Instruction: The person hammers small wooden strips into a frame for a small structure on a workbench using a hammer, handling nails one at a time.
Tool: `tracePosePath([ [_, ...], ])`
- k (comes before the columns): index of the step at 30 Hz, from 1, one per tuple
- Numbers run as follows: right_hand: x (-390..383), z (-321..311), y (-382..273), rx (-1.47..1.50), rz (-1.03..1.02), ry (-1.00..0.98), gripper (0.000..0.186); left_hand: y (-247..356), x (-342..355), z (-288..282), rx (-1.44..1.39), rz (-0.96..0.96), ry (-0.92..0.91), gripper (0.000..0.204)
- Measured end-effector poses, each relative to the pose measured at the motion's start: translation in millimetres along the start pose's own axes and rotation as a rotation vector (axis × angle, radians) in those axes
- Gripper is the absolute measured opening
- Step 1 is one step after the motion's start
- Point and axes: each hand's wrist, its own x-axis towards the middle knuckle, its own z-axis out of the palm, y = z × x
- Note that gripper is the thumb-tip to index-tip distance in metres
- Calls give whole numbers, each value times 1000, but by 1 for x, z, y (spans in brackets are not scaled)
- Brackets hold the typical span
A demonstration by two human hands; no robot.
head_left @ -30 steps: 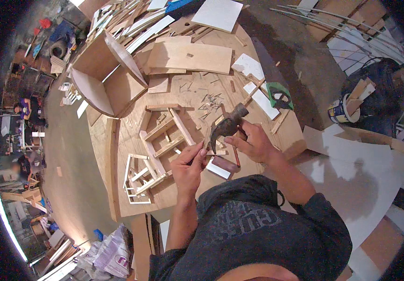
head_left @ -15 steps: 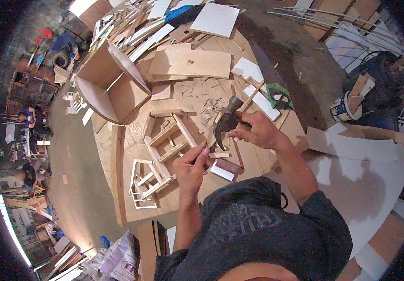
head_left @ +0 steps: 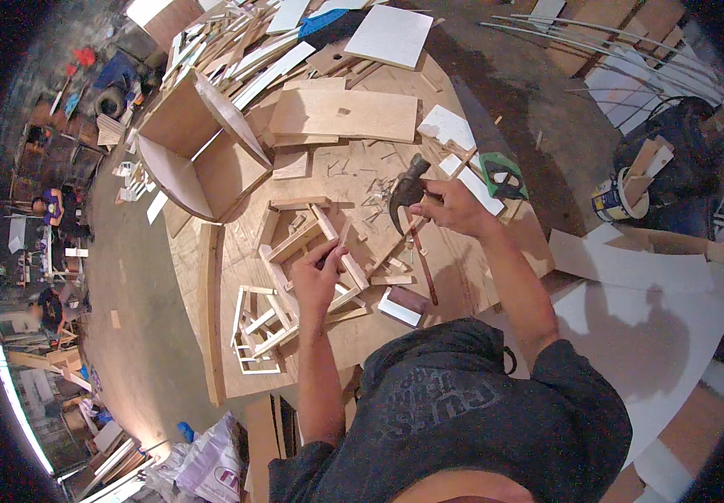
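My right hand [head_left: 461, 208] grips a claw hammer [head_left: 409, 186] close to its dark metal head, over the work table [head_left: 462, 277]. The hammer's curved claw points down toward me; my fingers hide much of the handle. My left hand [head_left: 315, 281] is closed in a pinch over the right side of a small wooden frame [head_left: 290, 246] made of joined strips. Whatever is between those fingertips is too small to name. Loose nails [head_left: 376, 194] are scattered on the table beyond the frame. Between my hands lies a thin reddish stick [head_left: 425, 272].
An open wooden box [head_left: 198, 155] stands at the far left of the table, beside flat boards [head_left: 345, 115]. A green-handled saw [head_left: 503, 176] lies near the right edge. A smaller white frame [head_left: 259, 352] sits nearer me. Wood strips [head_left: 236, 67] are piled at the back.
My left hand has moved left, from beside the hammer to the wooden frame. My right hand has lifted slightly away with the hammer. The frame's right side looks shifted or newly uncovered.
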Motion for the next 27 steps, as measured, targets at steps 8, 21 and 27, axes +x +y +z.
tracePosePath([
  [8,-26,14,-7,-19,52,26,36,-9,-19,50,-499,-25,65,37],
  [21,-73,57,21,233,239,-40,33,-11,-45,61,-173,-28,-51,3],
  [27,-102,88,27,527,451,14,30,-36,-54,75,-58,393,62,2],
])
